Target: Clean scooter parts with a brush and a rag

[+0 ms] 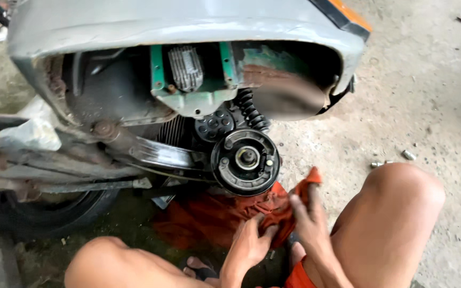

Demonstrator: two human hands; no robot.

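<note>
Head view, the only one.

Progress, my read: rear wheel is off the scooter. The brake plate sits bare at frame centre, shoes and hub exposed, black coil spring just above it to the upper right. So the strip-down looks done. The wheel is not back on, and loose fasteners lie on the concrete floor, so refitting looks to be left. Right now it reads as a wipe-down stage.

Hands: both are on the orange rag, lower centre of frame, just below and right of the brake plate. Left hand has its fingers closed over a fold of the rag. Right hand pinches the rag's upper edge, grip clamped on cloth. The rag spreads left under the brake plate, over the floor.

Counts:
- hands: 2
- rag: 1
- brake plate: 1
- coil spring: 1
- tyre: 1, lower left, partly under the frame rails
- nuts: 2 clear, right of frame; maybe a third, too small to tell
- bare knees: 2, bottom of frame
- sandal: 1 visible, bottom centre
</note>
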